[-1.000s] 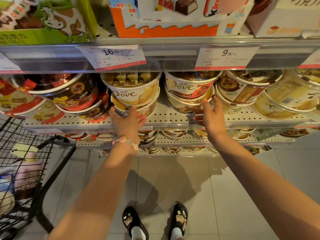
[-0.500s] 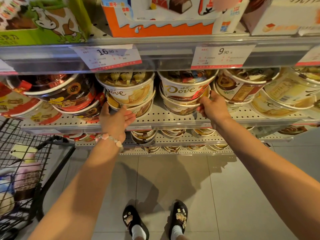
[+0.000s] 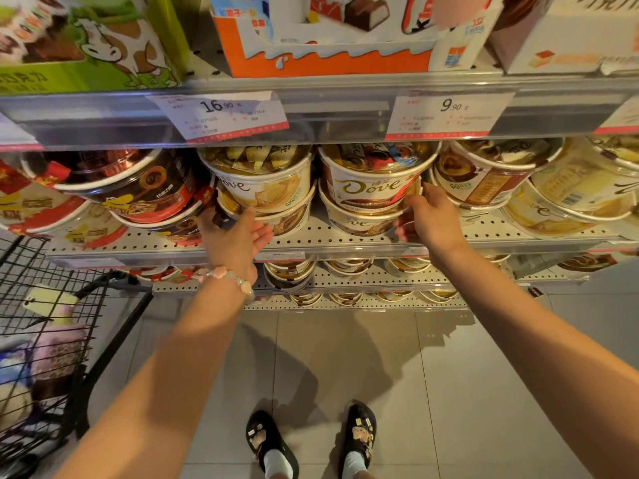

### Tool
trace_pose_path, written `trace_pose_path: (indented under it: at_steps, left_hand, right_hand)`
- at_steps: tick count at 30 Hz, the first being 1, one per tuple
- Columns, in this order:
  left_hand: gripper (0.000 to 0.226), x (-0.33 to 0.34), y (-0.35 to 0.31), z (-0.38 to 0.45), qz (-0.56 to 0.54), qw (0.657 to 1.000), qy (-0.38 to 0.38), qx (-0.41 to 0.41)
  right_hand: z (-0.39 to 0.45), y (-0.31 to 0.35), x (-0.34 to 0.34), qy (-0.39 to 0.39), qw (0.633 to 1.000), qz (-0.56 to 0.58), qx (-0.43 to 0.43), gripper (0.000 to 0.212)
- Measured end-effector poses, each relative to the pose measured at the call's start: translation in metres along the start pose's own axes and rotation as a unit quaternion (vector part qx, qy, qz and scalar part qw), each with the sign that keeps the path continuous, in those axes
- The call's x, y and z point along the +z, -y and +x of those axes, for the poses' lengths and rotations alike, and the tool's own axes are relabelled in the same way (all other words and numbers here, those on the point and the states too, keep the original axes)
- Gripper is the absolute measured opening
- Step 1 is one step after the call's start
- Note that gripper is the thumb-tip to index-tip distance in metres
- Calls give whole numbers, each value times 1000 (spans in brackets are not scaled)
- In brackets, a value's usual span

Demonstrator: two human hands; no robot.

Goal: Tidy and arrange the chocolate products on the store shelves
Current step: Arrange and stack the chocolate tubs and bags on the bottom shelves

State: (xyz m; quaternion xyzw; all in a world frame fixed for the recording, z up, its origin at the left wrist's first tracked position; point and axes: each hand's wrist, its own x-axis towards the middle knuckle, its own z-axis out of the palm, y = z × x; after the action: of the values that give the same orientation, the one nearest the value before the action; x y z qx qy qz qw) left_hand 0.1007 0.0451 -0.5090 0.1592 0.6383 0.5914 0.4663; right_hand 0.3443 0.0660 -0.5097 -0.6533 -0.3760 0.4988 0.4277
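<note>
Two stacks of Dove chocolate tubs stand on the perforated middle shelf. The left stack is a cream tub on a lower tub. To its right, a red-banded tub sits on another tub. My left hand touches the front underside of the left stack's lower tub with fingers stretched out. My right hand grips the right side of the red-banded stack, thumb on the upper tub and fingers curled at the lower one.
Dark red tubs crowd the left of the shelf, with more cream tubs on the right. Boxed chocolate stands on the shelf above, behind price tags. A wire cart is at my left, and lower shelves hold more tubs.
My right hand went from reaching with straight fingers to gripping the right side of the red-banded stack. My left hand slid a little left along the cream stack's lower tub.
</note>
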Motion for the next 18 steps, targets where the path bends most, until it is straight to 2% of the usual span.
trace_pose_path:
  at_steps: [4,9,12,14,16,18]
  left_hand:
    - [60,2,3,-2,-24,1000,-12,5]
    - [58,2,0,-1,13,1000,-16,8]
    - [55,-5,3,5,65,998,-6,26]
    - [56,-8,8,6,172,979,-16,105]
    - [65,-10,11,0,277,928,-24,248]
    - [75,-7,10,-8,346,866,-26,360]
  right_hand:
    - [-1,-10,0,-25,997,-25,-72,35]
    - [8,-9,-6,-12,993,-82,-88,34]
    - [2,-7,-8,-31,975,-179,-127,31]
    - [-12,-5,-8,-84,956,-224,-171,35]
    - [-28,-3,-7,-119,939,-222,-234,50]
    - [-32,-1,-3,-113,924,-233,-282,75]
